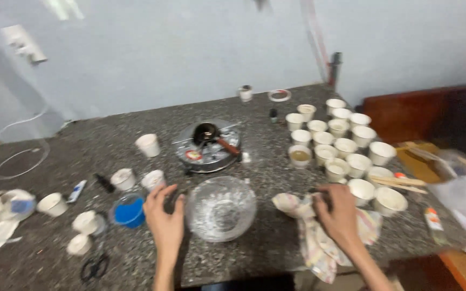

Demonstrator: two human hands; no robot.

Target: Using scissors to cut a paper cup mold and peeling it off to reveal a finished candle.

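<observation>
My left hand (pixel 164 216) rests on the granite table (pixel 109 145), curled around a small dark object at the left rim of a clear glass bowl (pixel 220 208). My right hand (pixel 339 212) presses down on a crumpled patterned cloth (pixel 314 245) to the bowl's right, fingers closed over something dark. Behind the bowl sits a round metal hotplate (pixel 207 152) with a small dark pot with a brown handle (pixel 207 132) on it.
Several white paper cups (pixel 341 146) cluster at the right, with wooden sticks (pixel 400 183) laid across some. A blue-filled container (pixel 127 210), loose white cups (pixel 148 145), scissors (pixel 95 267), tubes and a tape roll (pixel 279 95) lie about. A wall stands behind the table.
</observation>
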